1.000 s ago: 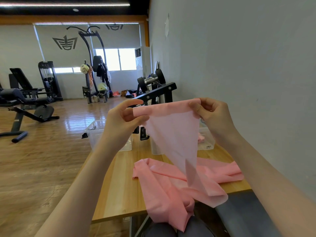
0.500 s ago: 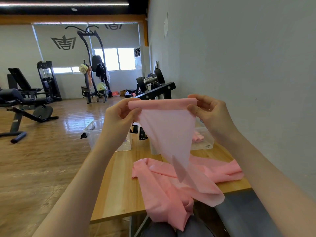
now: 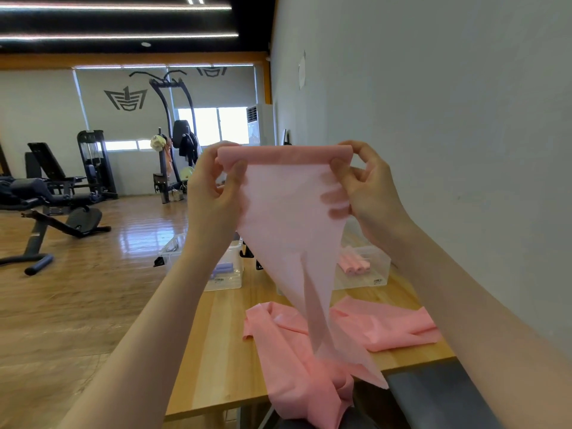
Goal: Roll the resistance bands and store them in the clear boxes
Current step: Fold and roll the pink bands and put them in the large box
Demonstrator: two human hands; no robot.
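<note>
Overhead, left hand and right hand pinch one pink band; two clear boxes behind.

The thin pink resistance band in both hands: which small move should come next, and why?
Probably another turn of the started roll downward, fingers of left hand and right hand turning together: only the top edge of the thin pink resistance band is rolled, while most hangs loose toward the wooden table.

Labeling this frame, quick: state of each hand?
Left hand: pinching the pink band at its rolled top edge.
Right hand: pinching the same band's other end.
</note>
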